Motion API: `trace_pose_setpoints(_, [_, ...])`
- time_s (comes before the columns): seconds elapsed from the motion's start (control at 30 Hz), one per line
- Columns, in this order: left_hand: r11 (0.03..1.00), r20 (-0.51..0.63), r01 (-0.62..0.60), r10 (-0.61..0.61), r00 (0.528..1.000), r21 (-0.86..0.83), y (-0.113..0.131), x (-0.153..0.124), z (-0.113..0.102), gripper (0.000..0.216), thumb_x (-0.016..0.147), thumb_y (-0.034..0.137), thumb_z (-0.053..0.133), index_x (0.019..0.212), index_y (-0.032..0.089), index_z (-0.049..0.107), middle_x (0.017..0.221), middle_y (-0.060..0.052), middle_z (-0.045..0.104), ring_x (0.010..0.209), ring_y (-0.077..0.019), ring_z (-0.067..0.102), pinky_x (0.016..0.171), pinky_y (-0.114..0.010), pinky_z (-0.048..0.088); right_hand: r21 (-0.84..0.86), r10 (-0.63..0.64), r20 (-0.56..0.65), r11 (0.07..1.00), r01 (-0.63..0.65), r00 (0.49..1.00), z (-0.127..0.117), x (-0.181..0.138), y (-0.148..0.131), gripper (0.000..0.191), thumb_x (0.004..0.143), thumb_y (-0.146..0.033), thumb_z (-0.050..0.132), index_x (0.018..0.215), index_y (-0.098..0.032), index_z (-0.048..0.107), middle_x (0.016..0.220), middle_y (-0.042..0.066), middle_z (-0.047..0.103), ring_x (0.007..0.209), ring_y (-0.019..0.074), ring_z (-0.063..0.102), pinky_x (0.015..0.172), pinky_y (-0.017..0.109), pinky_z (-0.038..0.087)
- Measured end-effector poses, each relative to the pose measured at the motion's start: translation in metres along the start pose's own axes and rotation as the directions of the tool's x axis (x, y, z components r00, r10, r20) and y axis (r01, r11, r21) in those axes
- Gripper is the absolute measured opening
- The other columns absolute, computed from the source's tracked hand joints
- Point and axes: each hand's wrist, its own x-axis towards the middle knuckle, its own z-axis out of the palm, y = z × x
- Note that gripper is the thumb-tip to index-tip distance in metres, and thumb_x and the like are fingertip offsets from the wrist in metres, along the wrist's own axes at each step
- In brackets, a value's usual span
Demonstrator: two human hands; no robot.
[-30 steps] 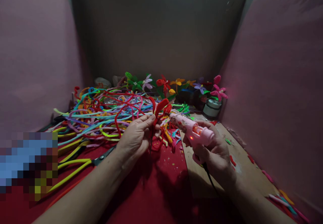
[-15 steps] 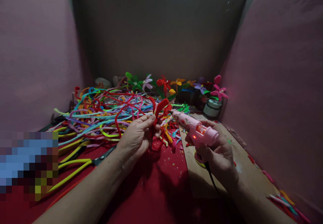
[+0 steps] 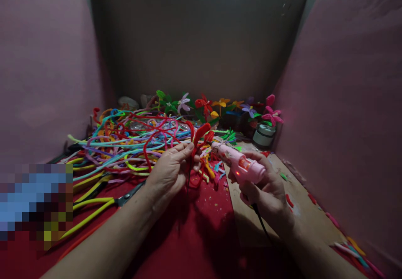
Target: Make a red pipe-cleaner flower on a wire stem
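Note:
My left hand (image 3: 171, 170) pinches a red pipe-cleaner flower (image 3: 199, 134) by its thin stem, its looped petals standing above my fingertips. My right hand (image 3: 265, 187) grips a pink hot glue gun (image 3: 239, 162) with a red light glowing on its body. The gun's nozzle points left and sits just right of the red petals. A dark cord runs from the gun down under my right wrist.
A tangle of coloured pipe cleaners (image 3: 125, 140) lies behind my left hand. Finished pipe-cleaner flowers (image 3: 220, 105) stand along the back wall beside a small white jar (image 3: 264, 134). Yellow-handled scissors (image 3: 94, 205) lie at left on the red cloth (image 3: 201, 233). A cardboard sheet (image 3: 301, 212) lies at right.
The glue gun drew back slightly to the right, then moved left again toward the red flower. My left hand has stayed put.

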Motion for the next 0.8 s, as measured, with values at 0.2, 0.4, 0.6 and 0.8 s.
trace_pose_setpoints(0.2, [1.000, -0.004, -0.008, 0.008, 1.000, 0.002, 0.000, 0.000, -0.001, 0.006, 0.072, 0.005, 0.058, 0.069, 0.009, 0.061, 0.060, -0.004, 0.058, 0.047, -0.0081, 0.051, 0.040, -0.017, 0.040, -0.019, -0.013, 0.014, 1.000, 0.013, 1.000, -0.001, -0.001, -0.002, 0.045, 0.073, -0.032, 0.066, 0.113, -0.026, 0.044, 0.084, 0.003, 0.059, 0.047, 0.0057, 0.040, 0.037, 0.018, 0.032])
trace_pose_setpoints(0.4, [1.000, -0.006, -0.014, 0.014, 1.000, -0.008, -0.001, 0.002, -0.001, 0.005, 0.072, 0.006, 0.058, 0.071, 0.009, 0.062, 0.062, -0.003, 0.059, 0.046, -0.0079, 0.051, 0.041, -0.018, 0.040, -0.001, -0.004, 0.029, 1.000, 0.005, 1.000, -0.002, -0.002, 0.001, 0.048, 0.074, -0.031, 0.065, 0.116, -0.029, 0.042, 0.087, 0.003, 0.060, 0.048, 0.0062, 0.042, 0.038, 0.018, 0.031])
trace_pose_setpoints(0.6, [1.000, 0.006, -0.014, 0.014, 1.000, -0.024, 0.000, 0.002, -0.002, 0.005, 0.072, 0.006, 0.059, 0.071, 0.009, 0.062, 0.064, -0.005, 0.060, 0.048, -0.0083, 0.052, 0.040, -0.017, 0.040, -0.003, -0.017, 0.041, 1.000, 0.017, 0.999, -0.001, -0.003, 0.002, 0.046, 0.074, -0.033, 0.065, 0.114, -0.028, 0.043, 0.096, 0.005, 0.062, 0.057, 0.0101, 0.052, 0.038, 0.018, 0.032])
trace_pose_setpoints(0.8, [0.999, 0.012, -0.016, 0.017, 1.000, -0.037, 0.000, 0.005, -0.005, 0.005, 0.073, 0.007, 0.057, 0.074, 0.009, 0.062, 0.065, -0.004, 0.059, 0.047, -0.0075, 0.050, 0.041, -0.018, 0.041, -0.089, -0.070, 0.052, 0.993, 0.075, 0.996, -0.007, -0.002, -0.009, 0.046, 0.072, -0.032, 0.067, 0.111, -0.028, 0.043, 0.097, 0.005, 0.062, 0.076, 0.0158, 0.059, 0.054, 0.023, 0.047])
